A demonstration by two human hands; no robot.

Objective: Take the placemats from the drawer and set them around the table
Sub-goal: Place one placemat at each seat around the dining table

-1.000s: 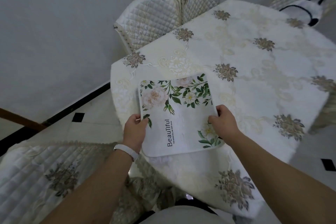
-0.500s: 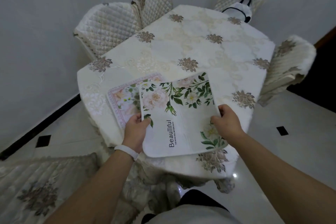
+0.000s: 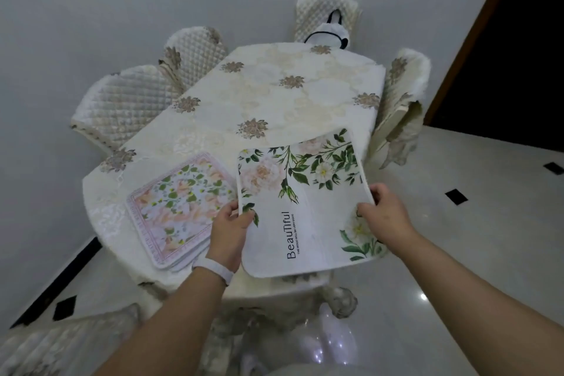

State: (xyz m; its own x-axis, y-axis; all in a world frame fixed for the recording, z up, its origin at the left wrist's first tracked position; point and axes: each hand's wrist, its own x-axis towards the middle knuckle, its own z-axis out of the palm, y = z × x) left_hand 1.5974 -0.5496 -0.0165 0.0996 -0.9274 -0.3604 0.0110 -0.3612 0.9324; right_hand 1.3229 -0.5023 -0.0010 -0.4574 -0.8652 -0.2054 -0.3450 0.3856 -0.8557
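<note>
A white placemat (image 3: 308, 204) with green leaves, pale flowers and the word "Beautiful" is held over the near right part of the table (image 3: 274, 101). My left hand (image 3: 229, 235) grips its near left edge and my right hand (image 3: 386, 214) grips its right edge. To its left a stack of pink floral placemats (image 3: 177, 207) lies flat on the cream tablecloth near the table's left corner.
Quilted cream chairs stand along the left side (image 3: 122, 104), at the far end (image 3: 326, 18) and on the right (image 3: 403, 94). A white and black bag (image 3: 331, 35) sits on the far chair. Another chair's back (image 3: 61, 342) is at the bottom left. Glossy floor lies right.
The held white placemat has shifted right, away from the pink stack, which is now fully uncovered. My view has swung so that more of the table's right side and the floor shows.
</note>
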